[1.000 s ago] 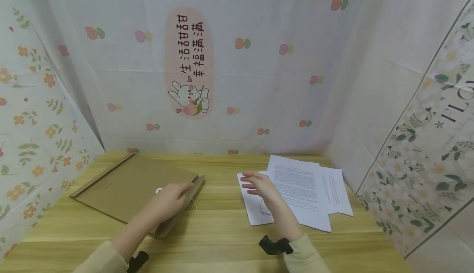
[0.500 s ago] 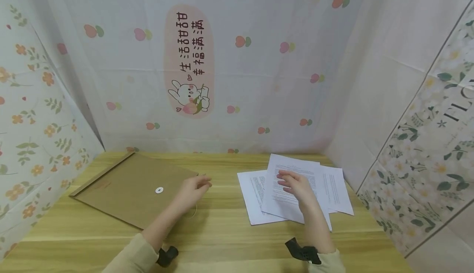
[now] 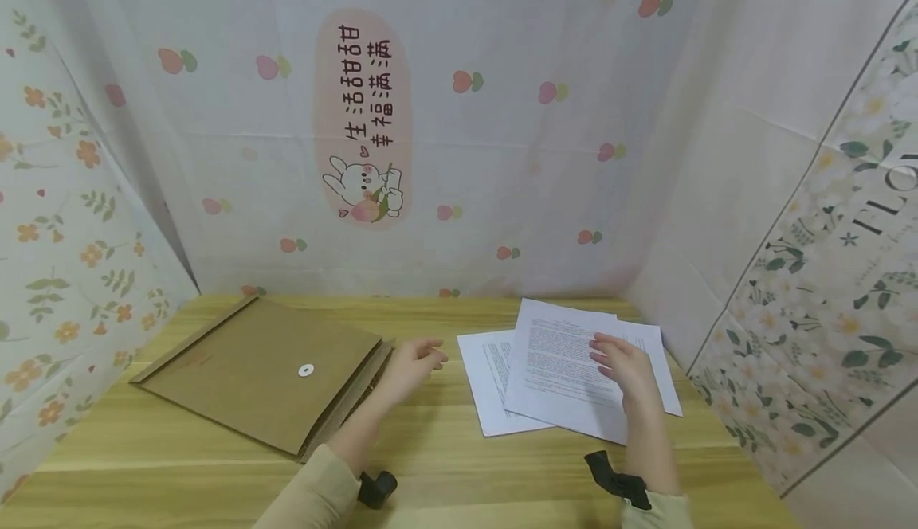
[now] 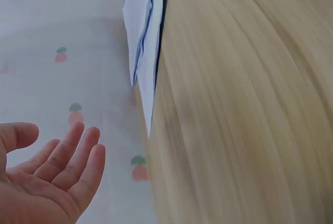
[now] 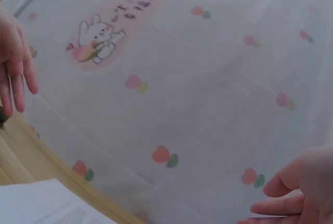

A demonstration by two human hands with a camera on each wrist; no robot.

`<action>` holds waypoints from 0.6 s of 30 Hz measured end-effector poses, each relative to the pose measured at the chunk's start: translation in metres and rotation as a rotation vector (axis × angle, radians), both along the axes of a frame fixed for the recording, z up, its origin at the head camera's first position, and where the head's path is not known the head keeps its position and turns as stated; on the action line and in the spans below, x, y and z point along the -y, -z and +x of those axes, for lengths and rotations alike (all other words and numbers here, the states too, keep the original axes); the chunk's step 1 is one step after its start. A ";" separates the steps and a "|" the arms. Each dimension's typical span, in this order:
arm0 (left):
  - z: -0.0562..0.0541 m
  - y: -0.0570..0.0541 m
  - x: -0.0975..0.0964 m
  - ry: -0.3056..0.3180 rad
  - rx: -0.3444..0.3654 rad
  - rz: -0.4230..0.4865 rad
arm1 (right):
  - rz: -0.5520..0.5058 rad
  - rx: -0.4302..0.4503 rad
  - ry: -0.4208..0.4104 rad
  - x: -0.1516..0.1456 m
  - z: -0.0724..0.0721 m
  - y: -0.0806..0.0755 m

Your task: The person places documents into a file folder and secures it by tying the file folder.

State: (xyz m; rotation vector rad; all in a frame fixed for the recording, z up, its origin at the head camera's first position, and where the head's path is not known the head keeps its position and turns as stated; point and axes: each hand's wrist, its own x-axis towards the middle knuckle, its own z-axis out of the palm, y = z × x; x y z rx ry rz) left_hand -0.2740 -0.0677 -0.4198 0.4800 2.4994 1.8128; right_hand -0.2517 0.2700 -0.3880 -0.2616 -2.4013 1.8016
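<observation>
My left hand (image 3: 410, 366) hovers just right of the brown paper document envelope (image 3: 247, 374), its fingers loosely bent and holding nothing. The envelope lies on the left of the table, with a white button (image 3: 306, 370) on its face and its open side gaping toward the right. Over the right part of the printed papers (image 3: 562, 362) is my right hand (image 3: 629, 370), relaxed and holding nothing. Those sheets overlap in a loose fan. In the left wrist view the left palm (image 4: 49, 193) faces up with fingers spread, and the papers (image 4: 143, 37) appear edge-on beyond it.
The wood-grain table (image 3: 437, 465) runs back to a white cloth (image 3: 459, 154) printed with fruit and a rabbit. Flowered cloths hang at the left (image 3: 72, 258) and right (image 3: 825, 314). Each wrist wears a black camera mount (image 3: 618, 481).
The left hand has left the envelope's open side and moved right. My right hand has moved right across the papers. Envelope and papers stay nearly where they were.
</observation>
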 end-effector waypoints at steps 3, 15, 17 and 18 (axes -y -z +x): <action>-0.002 0.004 -0.013 0.023 0.038 0.053 | 0.001 -0.007 0.080 -0.009 -0.001 0.004; -0.016 0.014 -0.056 0.005 0.110 0.131 | -0.097 0.018 0.211 -0.033 -0.010 0.029; -0.018 0.018 -0.062 0.002 0.131 0.157 | -0.098 0.026 0.216 -0.037 -0.011 0.035; -0.019 0.019 -0.065 -0.002 0.144 0.168 | -0.087 0.028 0.220 -0.039 -0.012 0.038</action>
